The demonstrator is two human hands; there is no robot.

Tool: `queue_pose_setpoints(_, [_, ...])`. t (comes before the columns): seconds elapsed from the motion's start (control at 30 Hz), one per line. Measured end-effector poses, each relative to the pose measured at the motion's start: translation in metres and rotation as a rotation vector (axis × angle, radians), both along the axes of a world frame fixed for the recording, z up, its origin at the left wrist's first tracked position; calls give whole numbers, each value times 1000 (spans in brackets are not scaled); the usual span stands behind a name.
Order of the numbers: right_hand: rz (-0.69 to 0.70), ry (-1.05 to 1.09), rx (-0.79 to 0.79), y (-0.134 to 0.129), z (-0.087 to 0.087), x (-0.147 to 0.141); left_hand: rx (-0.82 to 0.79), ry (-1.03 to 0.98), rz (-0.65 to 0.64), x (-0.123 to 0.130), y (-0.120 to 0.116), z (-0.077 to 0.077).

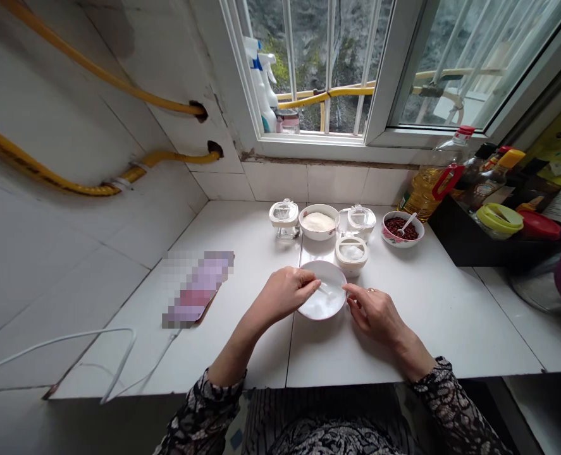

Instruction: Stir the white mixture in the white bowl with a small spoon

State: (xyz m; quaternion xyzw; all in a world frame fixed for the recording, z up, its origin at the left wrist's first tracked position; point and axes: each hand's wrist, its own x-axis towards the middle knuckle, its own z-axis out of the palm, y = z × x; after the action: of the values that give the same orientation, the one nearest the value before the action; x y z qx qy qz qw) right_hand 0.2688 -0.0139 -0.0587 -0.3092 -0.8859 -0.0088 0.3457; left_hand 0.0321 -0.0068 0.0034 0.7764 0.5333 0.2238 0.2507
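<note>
A white bowl (pixel 322 309) with a thin pink rim stands on the white tiled counter (pixel 256 253); its inside looks white. My left hand (pixel 287 289) is over the bowl's left side, fingers pinched on a small pale utensil that reaches into the bowl. At the right rim, my right hand (pixel 375 313) touches the bowl with thumb and forefinger, its other fingers curled. Just behind the bowl is an open white jar (pixel 351 256) holding white grains. Farther back sits a bowl of white granules (pixel 319 221), between two clear-lidded jars (pixel 284 218), (pixel 360 220).
A bowl of dark red beans (pixel 402 229) with a white spoon is at the right, near an oil bottle (pixel 429 183) and a black box (pixel 470 237) of condiments. On the left lies a blurred phone (pixel 199 289) with a white cable (pixel 133 341).
</note>
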Motion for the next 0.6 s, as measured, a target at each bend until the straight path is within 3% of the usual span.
queue_pose_setpoints(0.17, [-4, -9, 20, 0, 1, 0, -26, -147, 25, 0, 2, -2])
queue_pose_setpoints(0.43, [-2, -7, 23, 0, 2, -1, -292, -395, 89, -14, 5, 1])
queue_pose_setpoints(0.6, [-6, 0, 7, -1, 0, 0, -363, -531, 34, -24, 11, -3])
